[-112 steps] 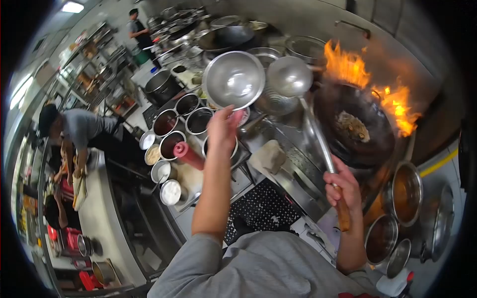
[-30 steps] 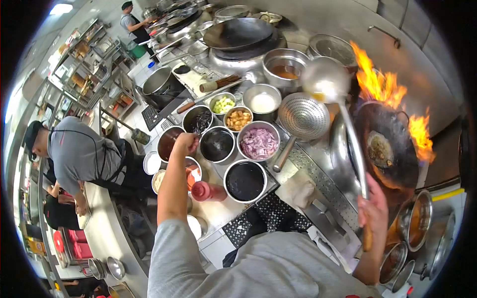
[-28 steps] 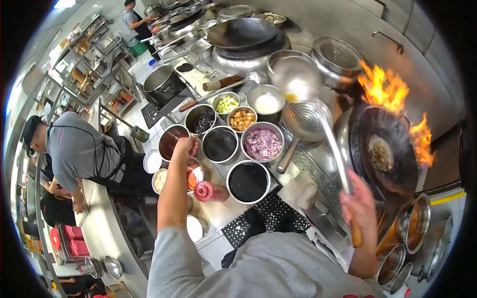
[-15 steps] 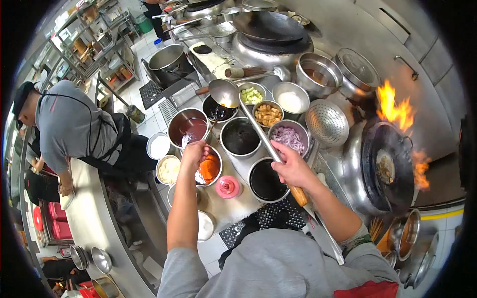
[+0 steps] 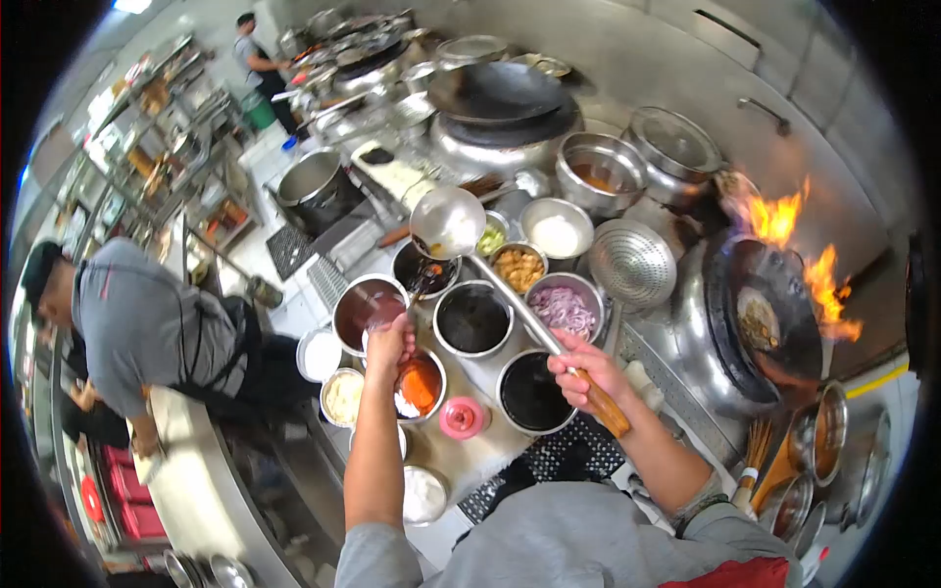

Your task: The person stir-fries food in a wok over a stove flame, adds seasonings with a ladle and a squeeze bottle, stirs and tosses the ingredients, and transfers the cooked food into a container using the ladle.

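Note:
My right hand (image 5: 588,376) is closed round the wooden-ended handle of a long metal ladle (image 5: 448,221), whose bowl hangs over the pot of dark sauce (image 5: 416,263). My left hand (image 5: 390,345) is closed on a thin handle, apparently of a small spoon, between the reddish-brown sauce pot (image 5: 365,306) and the orange sauce pot (image 5: 420,384). Nearby stand a pot of dark liquid (image 5: 472,318), a bowl of chopped purple onion (image 5: 565,308) and a pink-red squeeze bottle (image 5: 462,418). At the right, a wok (image 5: 769,314) holds some food, with flames behind it.
A perforated strainer (image 5: 633,263) lies right of the bowls. An unused wok (image 5: 498,91) sits on the burner behind. Orange flames (image 5: 828,294) rise at the right. A co-worker (image 5: 157,323) leans over the counter at the left; another person (image 5: 257,69) stands far back.
The ladle has moved left from beside the wok to above the sauce pots. My right hand has followed it leftward. My left hand, earlier raised near a metal bowl, is now low among the pots.

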